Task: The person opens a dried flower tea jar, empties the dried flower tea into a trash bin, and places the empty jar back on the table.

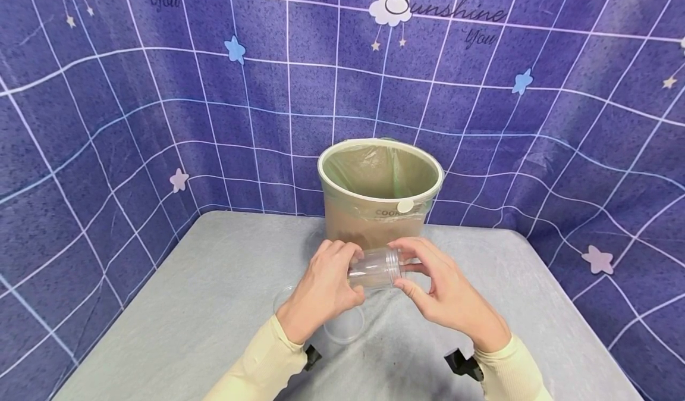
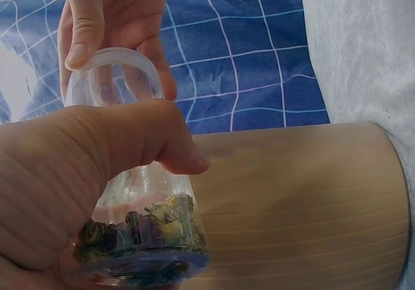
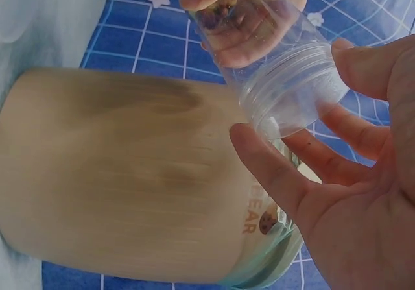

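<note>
A clear plastic jar (image 1: 373, 268) lies tilted nearly on its side between the two hands, in front of the bin. Dried flower buds (image 2: 139, 231) sit at its bottom end, some yellowish and some dark purple. My left hand (image 1: 324, 283) grips the jar around its body near the bottom. The open, threaded mouth (image 3: 292, 85) faces my right hand (image 1: 443, 291). The right thumb and fingers span that rim, with the thumb tip against its edge. A clear round lid (image 1: 344, 326) lies on the table below the left hand.
A tan bin (image 1: 374, 225) with a cream rim and a greenish plastic liner (image 1: 369, 163) stands just beyond the hands. Another clear round piece (image 1: 282, 297) is partly hidden by the left wrist. A grey cloth covers the table (image 1: 235, 258); a blue gridded curtain (image 1: 267, 91) hangs behind.
</note>
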Demonstrator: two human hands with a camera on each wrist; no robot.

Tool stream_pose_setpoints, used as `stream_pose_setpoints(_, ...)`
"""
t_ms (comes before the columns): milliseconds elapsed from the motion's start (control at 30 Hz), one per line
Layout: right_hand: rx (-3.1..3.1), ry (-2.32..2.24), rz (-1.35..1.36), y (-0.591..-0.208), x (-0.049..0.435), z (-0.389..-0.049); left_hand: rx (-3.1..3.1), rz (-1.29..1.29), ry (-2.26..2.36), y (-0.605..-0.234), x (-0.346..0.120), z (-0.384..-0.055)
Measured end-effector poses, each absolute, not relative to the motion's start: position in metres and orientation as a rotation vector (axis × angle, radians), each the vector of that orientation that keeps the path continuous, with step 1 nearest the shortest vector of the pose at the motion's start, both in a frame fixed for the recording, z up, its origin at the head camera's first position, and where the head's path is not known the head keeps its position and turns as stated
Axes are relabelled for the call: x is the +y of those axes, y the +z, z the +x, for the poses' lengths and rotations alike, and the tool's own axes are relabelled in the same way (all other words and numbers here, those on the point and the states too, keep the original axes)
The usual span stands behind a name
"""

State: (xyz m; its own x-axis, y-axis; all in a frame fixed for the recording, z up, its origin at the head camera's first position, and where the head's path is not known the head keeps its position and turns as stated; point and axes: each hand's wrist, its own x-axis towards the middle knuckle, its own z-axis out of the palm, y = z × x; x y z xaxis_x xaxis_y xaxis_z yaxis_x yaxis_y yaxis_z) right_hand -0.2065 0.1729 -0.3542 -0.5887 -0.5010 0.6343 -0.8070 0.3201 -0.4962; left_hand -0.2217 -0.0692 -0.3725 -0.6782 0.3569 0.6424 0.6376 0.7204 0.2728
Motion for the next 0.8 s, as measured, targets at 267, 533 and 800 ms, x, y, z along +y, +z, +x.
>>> stream_pose_setpoints(267, -2.23, 1.184, 1.184, -0.3549, 0.1738, -0.2058, -2.349, -0.764, -0.654, -0.3728, -0.0695, -0.2217)
stream_pose_setpoints(533, -2.154, 1.153, 1.25, -0.3552, 0.1733, -0.2063, -2.363, -0.758, -0.664, -0.3721, -0.0691, -0.2213)
stream_pose_setpoints(800, -2.134, 1.117, 1.269, -0.3544, 0.1734, -0.2057, -2.37, -0.762, -0.67, -0.3715, -0.0693, -0.2212)
